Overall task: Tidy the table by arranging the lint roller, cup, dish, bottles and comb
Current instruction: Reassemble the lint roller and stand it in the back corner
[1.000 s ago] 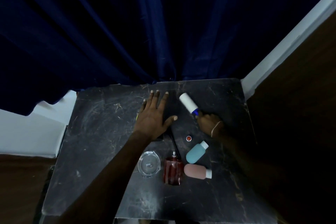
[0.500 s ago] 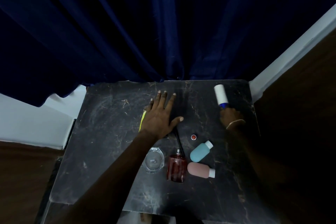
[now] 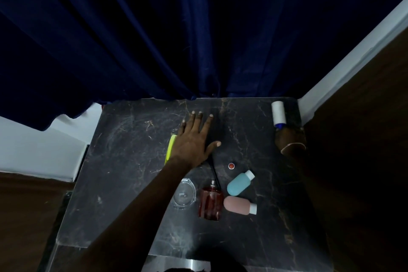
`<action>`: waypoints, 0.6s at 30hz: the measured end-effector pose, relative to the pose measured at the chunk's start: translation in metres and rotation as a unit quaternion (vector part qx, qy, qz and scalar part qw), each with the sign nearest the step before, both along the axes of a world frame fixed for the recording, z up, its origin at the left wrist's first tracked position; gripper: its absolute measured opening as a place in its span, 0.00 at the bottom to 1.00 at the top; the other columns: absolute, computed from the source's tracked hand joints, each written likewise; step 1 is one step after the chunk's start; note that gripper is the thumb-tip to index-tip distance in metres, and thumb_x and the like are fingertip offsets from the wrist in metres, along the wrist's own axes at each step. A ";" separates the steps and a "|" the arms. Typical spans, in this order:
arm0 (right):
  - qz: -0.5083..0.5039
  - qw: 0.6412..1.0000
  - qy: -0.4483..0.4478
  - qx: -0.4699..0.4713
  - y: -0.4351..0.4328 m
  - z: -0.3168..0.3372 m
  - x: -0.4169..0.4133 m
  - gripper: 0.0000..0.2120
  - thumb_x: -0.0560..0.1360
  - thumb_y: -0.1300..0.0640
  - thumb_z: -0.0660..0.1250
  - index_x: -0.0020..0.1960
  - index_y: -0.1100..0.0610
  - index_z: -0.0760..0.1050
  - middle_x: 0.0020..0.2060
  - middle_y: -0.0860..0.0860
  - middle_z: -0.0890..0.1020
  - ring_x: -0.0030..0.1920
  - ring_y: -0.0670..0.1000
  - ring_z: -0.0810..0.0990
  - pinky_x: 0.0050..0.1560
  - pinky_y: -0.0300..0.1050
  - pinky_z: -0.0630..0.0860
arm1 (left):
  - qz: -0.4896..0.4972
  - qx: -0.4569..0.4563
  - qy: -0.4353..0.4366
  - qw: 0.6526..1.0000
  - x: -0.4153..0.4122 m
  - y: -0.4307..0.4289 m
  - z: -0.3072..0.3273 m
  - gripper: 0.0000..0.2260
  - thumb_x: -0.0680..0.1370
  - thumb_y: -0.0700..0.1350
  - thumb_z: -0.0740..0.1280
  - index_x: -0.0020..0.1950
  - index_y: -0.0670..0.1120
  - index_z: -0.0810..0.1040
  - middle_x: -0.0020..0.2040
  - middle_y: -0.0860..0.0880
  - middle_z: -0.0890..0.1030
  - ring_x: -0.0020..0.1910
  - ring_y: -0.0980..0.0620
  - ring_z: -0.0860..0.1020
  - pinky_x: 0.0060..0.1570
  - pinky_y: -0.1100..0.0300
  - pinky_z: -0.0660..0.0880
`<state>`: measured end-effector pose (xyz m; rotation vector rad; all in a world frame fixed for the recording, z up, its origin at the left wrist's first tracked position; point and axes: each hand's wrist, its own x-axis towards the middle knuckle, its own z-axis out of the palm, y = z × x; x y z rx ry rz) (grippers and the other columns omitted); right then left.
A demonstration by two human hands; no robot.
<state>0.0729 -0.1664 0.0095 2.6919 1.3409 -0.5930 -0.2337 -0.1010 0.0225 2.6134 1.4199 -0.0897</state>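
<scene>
My left hand (image 3: pixel 194 139) lies flat on the dark marble table (image 3: pixel 123 183), fingers spread, partly covering a yellow-green comb (image 3: pixel 170 149). My right hand (image 3: pixel 289 139) grips the blue handle of a white lint roller (image 3: pixel 278 113) at the table's far right corner. Nearer me sit a clear glass dish (image 3: pixel 184 193), a red-brown glass bottle (image 3: pixel 210 202), a teal bottle (image 3: pixel 239 183) and a pink bottle (image 3: pixel 239 205), both lying down. A small red cap (image 3: pixel 231 165) lies above the teal bottle. A thin black stick (image 3: pixel 213 171) runs from under my left hand toward the red-brown bottle.
A dark blue curtain (image 3: pixel 176 40) hangs against the table's far edge. A white wall strip (image 3: pixel 353 57) and dark wooden panel border the right side. White wall and brown floor lie to the left.
My right hand has carried the lint roller from the middle of the table to the far right corner. My left hand has stayed flat on the comb.
</scene>
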 end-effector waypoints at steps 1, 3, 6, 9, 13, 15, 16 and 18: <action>0.011 1.000 0.001 0.002 0.004 -0.001 -0.009 0.20 0.85 0.53 0.54 0.63 0.65 0.76 0.61 0.62 0.81 0.63 0.61 0.80 0.64 0.53 0.74 | 0.001 0.001 0.002 1.000 0.001 0.000 0.000 0.39 0.80 0.73 0.49 0.84 0.55 0.40 0.86 0.42 0.49 0.85 0.42 0.46 0.81 0.43 0.45; 0.036 0.999 0.035 -0.012 0.008 0.004 -0.030 0.20 0.85 0.51 0.55 0.64 0.63 0.77 0.61 0.62 0.81 0.62 0.63 0.80 0.63 0.54 0.76 | -0.003 0.004 0.001 1.000 0.001 -0.001 0.000 0.39 0.80 0.73 0.49 0.84 0.55 0.40 0.86 0.42 0.49 0.85 0.42 0.46 0.80 0.44 0.42; 0.128 0.991 0.035 -0.028 0.013 0.006 -0.054 0.21 0.85 0.50 0.52 0.65 0.61 0.76 0.61 0.61 0.82 0.62 0.62 0.81 0.63 0.54 0.76 | -0.006 0.008 -0.003 1.000 0.001 -0.003 0.001 0.39 0.80 0.73 0.48 0.84 0.54 0.40 0.86 0.42 0.50 0.85 0.42 0.46 0.80 0.45 0.42; 0.224 0.973 0.023 -0.046 0.013 0.003 -0.079 0.20 0.85 0.49 0.52 0.69 0.59 0.71 0.62 0.60 0.81 0.62 0.61 0.80 0.62 0.53 0.76 | 0.001 0.009 0.003 1.000 -0.002 -0.005 0.002 0.39 0.80 0.72 0.48 0.85 0.53 0.42 0.86 0.41 0.50 0.86 0.42 0.47 0.82 0.42 0.46; 0.307 0.949 0.014 -0.064 0.009 -0.002 -0.103 0.19 0.85 0.49 0.52 0.70 0.58 0.70 0.62 0.58 0.82 0.62 0.60 0.81 0.63 0.52 0.76 | -0.005 0.009 0.007 1.000 -0.006 -0.008 0.003 0.38 0.81 0.71 0.50 0.85 0.52 0.44 0.86 0.41 0.52 0.86 0.41 0.47 0.82 0.41 0.48; 0.325 0.943 0.005 -0.066 0.007 -0.003 -0.107 0.19 0.85 0.49 0.52 0.69 0.58 0.70 0.61 0.58 0.82 0.62 0.59 0.81 0.63 0.53 0.76 | -0.007 0.008 0.010 1.000 -0.008 -0.009 0.003 0.38 0.81 0.71 0.51 0.85 0.52 0.45 0.86 0.41 0.52 0.86 0.41 0.47 0.82 0.41 0.48; 0.327 0.943 0.000 -0.068 0.007 -0.002 -0.107 0.19 0.85 0.49 0.52 0.69 0.58 0.71 0.61 0.57 0.82 0.61 0.59 0.82 0.62 0.53 0.77 | -0.008 0.009 0.011 1.000 -0.009 -0.009 0.003 0.38 0.82 0.70 0.51 0.85 0.52 0.45 0.86 0.41 0.52 0.85 0.41 0.47 0.82 0.40 0.49; 0.306 0.950 0.004 -0.062 0.009 0.001 -0.104 0.19 0.85 0.50 0.52 0.69 0.58 0.71 0.61 0.58 0.82 0.61 0.59 0.82 0.62 0.52 0.77 | -0.006 0.006 0.009 1.000 -0.009 -0.009 0.002 0.38 0.81 0.71 0.51 0.85 0.52 0.44 0.86 0.40 0.51 0.85 0.41 0.47 0.82 0.41 0.48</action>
